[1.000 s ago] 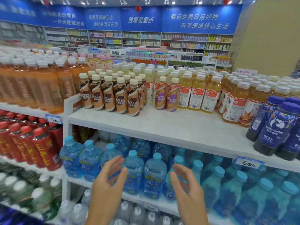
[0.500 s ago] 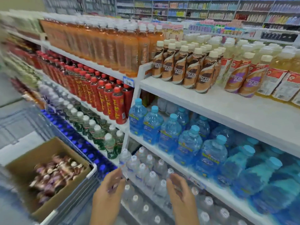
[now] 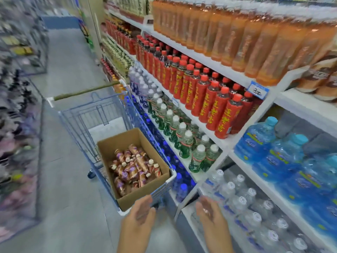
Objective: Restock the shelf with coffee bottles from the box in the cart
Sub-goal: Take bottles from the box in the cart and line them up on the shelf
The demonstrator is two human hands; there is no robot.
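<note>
- Now, your coffee bottles [image 3: 135, 168] lie jumbled in the box: small, wrapped in brown and purple, pale caps pointing every way.
- That open cardboard box [image 3: 116, 141] sits at the near end of the blue wire cart [image 3: 102, 105], which stands just beside the shelving.
- Your left hand [image 3: 140, 214] hovers at the box's near corner, fingers loose, holding nothing.
- Your right hand [image 3: 209, 214] hangs beside it, relaxed and empty too; both are a little blurred.
- On your right, the white shelf [image 3: 302, 105] carries brown coffee bottles at the frame's edge, with orange bottles [image 3: 255, 42], red bottles [image 3: 215, 105] and blue water jugs [image 3: 273, 148] around it.
- A grey floor [image 3: 69, 57] runs down the aisle.
</note>
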